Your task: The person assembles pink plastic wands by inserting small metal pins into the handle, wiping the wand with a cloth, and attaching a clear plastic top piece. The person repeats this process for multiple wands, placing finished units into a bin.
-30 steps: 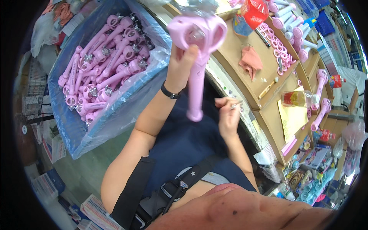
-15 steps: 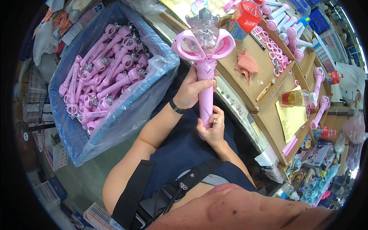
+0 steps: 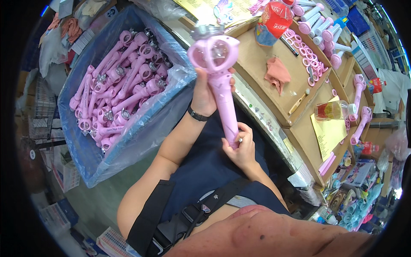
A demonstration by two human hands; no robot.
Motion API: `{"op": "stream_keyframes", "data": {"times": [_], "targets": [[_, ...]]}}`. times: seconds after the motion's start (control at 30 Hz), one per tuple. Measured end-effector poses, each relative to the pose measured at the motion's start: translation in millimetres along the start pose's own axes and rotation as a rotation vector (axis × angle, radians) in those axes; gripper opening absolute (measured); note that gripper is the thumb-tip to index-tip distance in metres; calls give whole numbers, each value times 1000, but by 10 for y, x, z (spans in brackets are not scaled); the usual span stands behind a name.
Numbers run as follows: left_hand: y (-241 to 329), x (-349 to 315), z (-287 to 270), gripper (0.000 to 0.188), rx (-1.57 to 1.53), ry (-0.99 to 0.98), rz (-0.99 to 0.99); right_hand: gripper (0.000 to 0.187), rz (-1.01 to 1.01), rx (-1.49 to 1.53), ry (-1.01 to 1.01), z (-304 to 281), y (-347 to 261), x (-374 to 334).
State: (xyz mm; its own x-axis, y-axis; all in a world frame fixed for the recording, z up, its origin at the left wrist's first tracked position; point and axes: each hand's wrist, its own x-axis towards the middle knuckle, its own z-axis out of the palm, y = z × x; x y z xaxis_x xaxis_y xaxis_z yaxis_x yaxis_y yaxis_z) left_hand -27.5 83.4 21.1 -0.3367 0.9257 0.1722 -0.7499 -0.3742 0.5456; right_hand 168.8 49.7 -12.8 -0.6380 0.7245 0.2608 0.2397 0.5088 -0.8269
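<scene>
A pink toy wand (image 3: 224,100) is held up in front of me, tilted with its head toward the upper left. Its round head has pink loops around a clear piece and a grey crown-like top, somewhat blurred. My left hand (image 3: 204,93) wraps round the handle just below the head. Lower down, the fingers of my right hand (image 3: 242,147) close on the handle's bottom end. To the left stands a blue crate (image 3: 92,169) lined with clear plastic, heaped with similar pink wands (image 3: 122,81).
On the right, the workbench carries cardboard trays (image 3: 257,70) with pink rings (image 3: 305,53), a peach cloth (image 3: 277,75), a brush (image 3: 299,101) and a red-labelled bottle (image 3: 272,23). Farther right are a bottle of yellowish liquid (image 3: 332,110), a yellow sheet (image 3: 322,139) and two pink wands (image 3: 361,124).
The wand has turned about its length and its head has tipped to the left. My left hand has shifted slightly left with it; my right hand still grips the bottom end.
</scene>
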Motion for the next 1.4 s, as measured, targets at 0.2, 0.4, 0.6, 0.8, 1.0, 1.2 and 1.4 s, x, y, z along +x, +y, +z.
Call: {"op": "stream_keyframes", "data": {"times": [0.2,0.4,0.6,0.8,1.0,1.2,1.4], "targets": [[-54,65,39,68,-111,384,77,49,11,154,-100,-112,-58,41],[106,122,-121,53,868,276,566,46,49,-152,-19,-169,-65,18],[101,145,-193,53,797,303,483,45,84,-83,-60,-179,-66,-10],[208,175,-204,56,1482,264,597,45,236,101,-132,-173,-8,-35],[-73,35,-54,84,337,177,229,46,309,1064,-250,-125,84,-44],[-67,24,-123,87,-490,-6,-76,18,336,817,-433,-176,91,101],[-75,5,-92,78,-295,25,-49,15,78,-136,3,-589,-68,662]]}}
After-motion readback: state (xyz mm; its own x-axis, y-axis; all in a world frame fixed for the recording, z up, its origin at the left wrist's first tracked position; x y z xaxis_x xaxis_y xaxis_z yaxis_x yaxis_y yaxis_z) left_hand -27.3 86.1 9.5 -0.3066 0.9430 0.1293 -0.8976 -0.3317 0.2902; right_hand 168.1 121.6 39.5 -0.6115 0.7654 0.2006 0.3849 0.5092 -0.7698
